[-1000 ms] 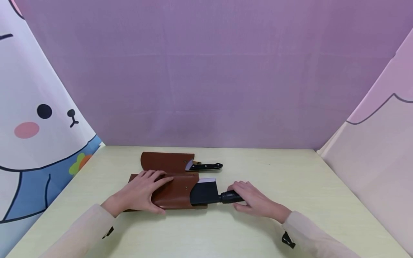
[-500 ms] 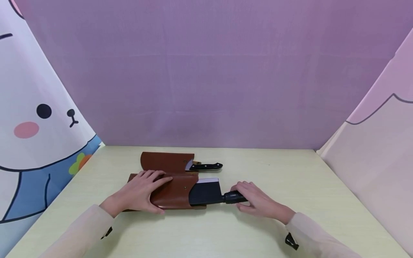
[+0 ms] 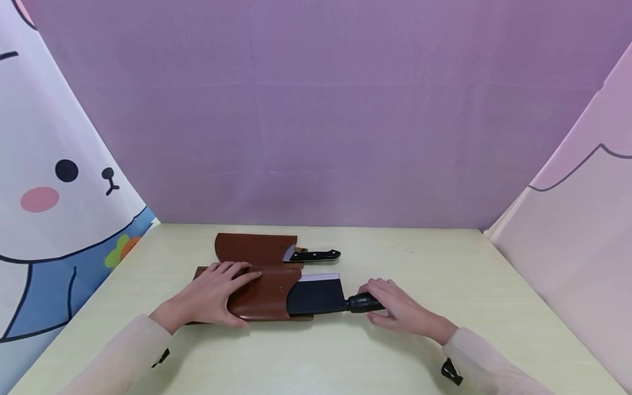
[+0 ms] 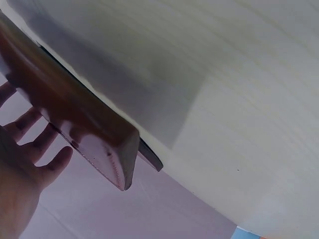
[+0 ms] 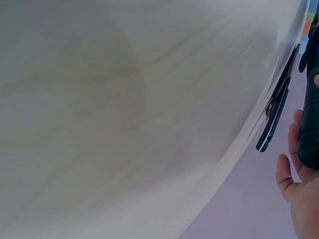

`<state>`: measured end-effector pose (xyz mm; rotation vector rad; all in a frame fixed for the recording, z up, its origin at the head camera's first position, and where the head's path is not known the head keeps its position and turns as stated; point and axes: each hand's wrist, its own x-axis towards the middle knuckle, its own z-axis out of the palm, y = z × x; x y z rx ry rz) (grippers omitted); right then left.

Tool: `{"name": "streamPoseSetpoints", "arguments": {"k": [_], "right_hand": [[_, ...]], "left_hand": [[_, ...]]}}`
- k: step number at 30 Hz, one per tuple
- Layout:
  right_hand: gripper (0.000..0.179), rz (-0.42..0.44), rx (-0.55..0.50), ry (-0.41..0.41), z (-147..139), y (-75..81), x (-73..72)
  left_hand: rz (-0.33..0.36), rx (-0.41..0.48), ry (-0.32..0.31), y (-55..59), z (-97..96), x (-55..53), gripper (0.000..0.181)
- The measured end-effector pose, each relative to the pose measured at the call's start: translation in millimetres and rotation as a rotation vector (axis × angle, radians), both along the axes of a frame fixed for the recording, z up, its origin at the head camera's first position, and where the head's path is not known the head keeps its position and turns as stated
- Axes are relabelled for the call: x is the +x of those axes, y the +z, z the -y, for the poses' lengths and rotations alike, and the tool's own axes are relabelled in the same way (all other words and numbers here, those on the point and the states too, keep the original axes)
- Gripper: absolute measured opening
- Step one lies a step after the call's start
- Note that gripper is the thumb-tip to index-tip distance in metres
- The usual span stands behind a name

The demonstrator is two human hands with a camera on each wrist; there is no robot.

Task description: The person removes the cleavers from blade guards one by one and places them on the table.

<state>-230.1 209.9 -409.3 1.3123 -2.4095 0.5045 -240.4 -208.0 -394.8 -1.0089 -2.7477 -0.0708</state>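
Note:
A brown leather sheath (image 3: 266, 296) lies on the table, covering part of a cleaver (image 3: 316, 297) with a dark broad blade and a pale strip along its far edge. My left hand (image 3: 211, 296) rests across the sheath, fingers spread over its top and thumb at the near edge. In the left wrist view, the fingertips touch the brown leather (image 4: 60, 94). My right hand (image 3: 402, 307) grips the cleaver's black handle (image 3: 362, 302). Seen from the right wrist, the fingers lie along that handle (image 5: 310, 124). The rest of the blade is hidden inside the sheath.
Just behind lies a second brown sheath (image 3: 254, 248) with a smaller black-handled knife (image 3: 316, 255) sticking out to the right. The pale wooden table (image 3: 474, 274) meets a purple backdrop (image 3: 345, 109) at its far edge, with a printed cartoon panel (image 3: 59, 219) on the left.
My right hand has drawn the cleaver rightward, so more of its blade shows outside the sheath. The sheath and left hand have shifted very slightly left. The smaller knife has stayed put.

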Motion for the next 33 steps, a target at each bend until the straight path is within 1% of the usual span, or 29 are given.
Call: {"name": "streamPoseSetpoints", "arguments": {"k": [6, 12, 22, 33], "right_hand": [[0.038, -0.001, -0.002, 0.004, -4, -0.8, 0.0], [0.039, -0.008, -0.009, 0.019, -9, -0.4, 0.4], [0.040, -0.013, -0.011, 0.014, -15, 0.5, 1.8], [0.042, -0.002, -0.016, -0.001, -23, 2.0, 3.3]], "left_hand": [[-0.017, 0.026, -0.020, -1.6, 0.7, 0.2, 0.100], [-0.030, 0.025, -0.024, -1.6, 1.7, 0.3, 0.099], [-0.012, 0.004, -0.007, -1.3, 3.5, 0.8, 0.101], [-0.025, 0.001, -0.008, -0.8, 5.5, -0.1, 0.100]]}}
